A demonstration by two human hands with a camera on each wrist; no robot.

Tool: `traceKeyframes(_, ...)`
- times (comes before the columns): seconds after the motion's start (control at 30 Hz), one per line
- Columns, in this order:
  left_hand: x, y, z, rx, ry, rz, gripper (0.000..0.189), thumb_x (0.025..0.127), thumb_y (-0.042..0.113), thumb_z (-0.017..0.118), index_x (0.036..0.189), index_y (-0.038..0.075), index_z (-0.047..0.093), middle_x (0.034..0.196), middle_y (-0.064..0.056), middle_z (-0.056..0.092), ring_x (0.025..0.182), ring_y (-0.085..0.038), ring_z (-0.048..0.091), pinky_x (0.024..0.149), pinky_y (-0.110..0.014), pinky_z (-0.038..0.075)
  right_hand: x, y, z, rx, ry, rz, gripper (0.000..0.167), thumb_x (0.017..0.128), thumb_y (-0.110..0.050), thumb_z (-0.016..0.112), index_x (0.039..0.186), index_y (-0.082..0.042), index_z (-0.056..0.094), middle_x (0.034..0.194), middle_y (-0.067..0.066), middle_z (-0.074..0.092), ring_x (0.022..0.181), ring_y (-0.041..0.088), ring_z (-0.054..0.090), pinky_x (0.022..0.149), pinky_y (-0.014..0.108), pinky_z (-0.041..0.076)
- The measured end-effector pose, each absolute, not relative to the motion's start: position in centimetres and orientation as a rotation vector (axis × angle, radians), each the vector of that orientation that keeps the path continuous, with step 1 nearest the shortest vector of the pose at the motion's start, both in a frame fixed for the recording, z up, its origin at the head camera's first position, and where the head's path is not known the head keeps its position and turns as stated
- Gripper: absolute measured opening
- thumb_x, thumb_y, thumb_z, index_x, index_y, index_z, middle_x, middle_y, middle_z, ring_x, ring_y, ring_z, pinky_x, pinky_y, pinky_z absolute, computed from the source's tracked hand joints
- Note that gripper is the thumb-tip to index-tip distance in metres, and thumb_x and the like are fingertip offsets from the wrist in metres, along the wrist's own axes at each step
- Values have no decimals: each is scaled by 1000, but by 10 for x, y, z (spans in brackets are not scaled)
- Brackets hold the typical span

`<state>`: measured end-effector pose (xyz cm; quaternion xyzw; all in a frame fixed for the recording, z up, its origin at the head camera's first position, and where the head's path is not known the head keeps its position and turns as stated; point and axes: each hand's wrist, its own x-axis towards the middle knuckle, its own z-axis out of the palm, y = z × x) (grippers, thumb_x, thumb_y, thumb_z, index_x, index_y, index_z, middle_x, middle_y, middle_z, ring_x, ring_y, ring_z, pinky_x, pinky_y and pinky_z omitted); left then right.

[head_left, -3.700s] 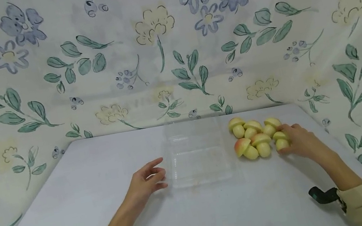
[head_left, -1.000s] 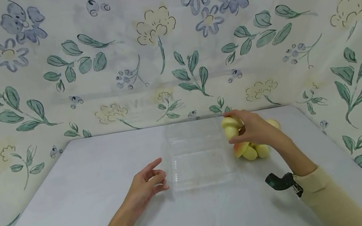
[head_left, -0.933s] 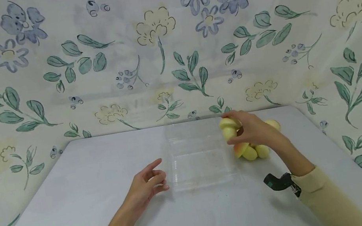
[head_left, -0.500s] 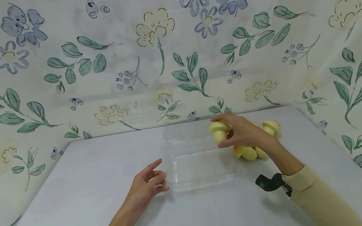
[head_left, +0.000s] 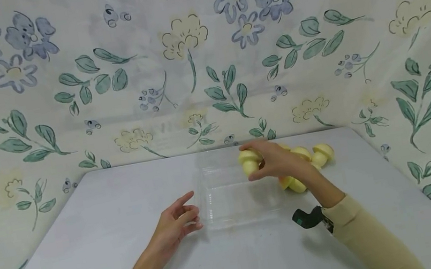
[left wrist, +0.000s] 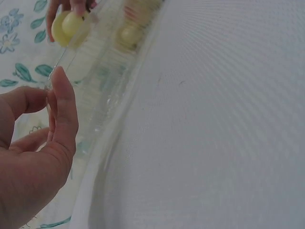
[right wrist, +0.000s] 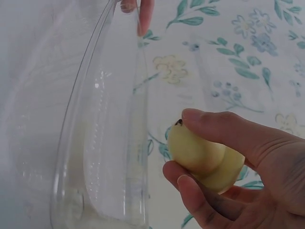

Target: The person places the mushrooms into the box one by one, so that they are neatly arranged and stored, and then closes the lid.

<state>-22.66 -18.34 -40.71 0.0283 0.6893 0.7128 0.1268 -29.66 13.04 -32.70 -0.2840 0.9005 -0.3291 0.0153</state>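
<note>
A yellow mushroom-shaped piece with a rounded cap and stubby stem is held between the thumb and fingers of my right hand. In the right wrist view a small dark spot marks the end of the held mushroom-shaped piece. It hangs over the right part of a clear plastic box. My left hand is at the box's left side, and in the left wrist view thumb and finger pinch its rim. Several more mushroom-shaped pieces, some with a reddish blush, lie right of the box, partly hidden behind my right hand.
The box stands on a white table that ends at a floral cloth behind. Black wrist mounts stick out from both sleeves.
My right hand first grasped the rightmost mushroom-shaped piece, lifted it away from the group and carried it left over the box. The left hand has stayed at the box's left side.
</note>
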Motion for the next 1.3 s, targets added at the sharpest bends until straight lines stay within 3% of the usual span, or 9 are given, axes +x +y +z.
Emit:
traceKeyframes(0.73,-226,-186,-407,119,2021,2053,65,96,7,60,153,8,30,102,-2,56,83,-12,60,80,-27,60,-309,79,-342,-954,2800,-800,72,76,-27,85,138,-17,50,120,3,61,99,18,54,86,32,48)
traceKeyframes(1.07,-226,-184,-408,128,2021,2041,64,96,7,58,153,8,30,101,-3,57,82,-13,60,80,-27,60,-309,58,-345,-826,2712,-822,72,76,-27,85,139,-21,50,120,3,60,91,17,59,72,27,55)
traceKeyframes(1.3,-226,-184,-409,128,2037,2024,64,96,9,59,153,9,30,102,-2,57,83,-13,60,81,-27,60,-311,43,-349,-834,2678,-788,73,76,-28,86,139,-20,50,120,4,60,84,15,62,68,24,56)
